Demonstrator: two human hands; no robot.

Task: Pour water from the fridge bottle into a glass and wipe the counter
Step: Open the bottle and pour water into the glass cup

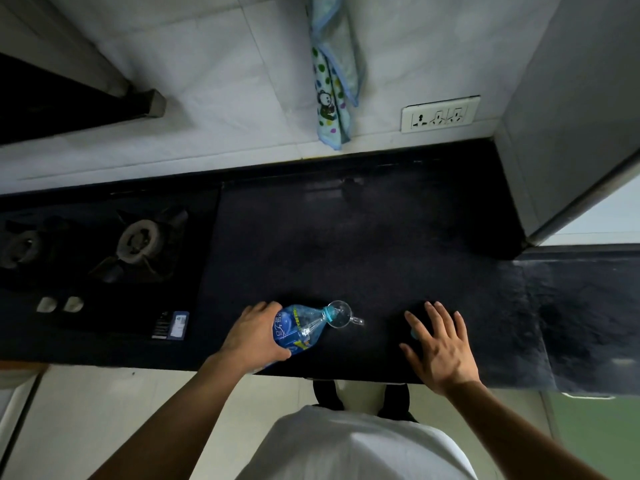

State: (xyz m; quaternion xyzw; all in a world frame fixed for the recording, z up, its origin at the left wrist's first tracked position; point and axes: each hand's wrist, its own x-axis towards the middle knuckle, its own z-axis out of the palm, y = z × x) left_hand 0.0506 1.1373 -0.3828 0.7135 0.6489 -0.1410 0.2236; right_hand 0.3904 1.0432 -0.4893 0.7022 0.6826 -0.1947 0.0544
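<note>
My left hand (pixel 254 332) grips a clear plastic bottle (pixel 301 325) with a blue label, tilted to the right. Its mouth is over a clear glass (pixel 341 313) with a handle, which stands on the dark counter (pixel 363 244). My right hand (pixel 440 344) rests flat on the counter to the right of the glass, fingers spread. A small blue thing, perhaps the bottle cap (pixel 414 333), peeks out beside its thumb. A dotted blue cloth (pixel 332 81) hangs on the tiled wall behind the counter.
A gas hob (pixel 104 258) with two burners fills the counter's left part. A white socket plate (pixel 440 114) is on the wall at the right. A grey fridge side (pixel 561 116) stands at the far right.
</note>
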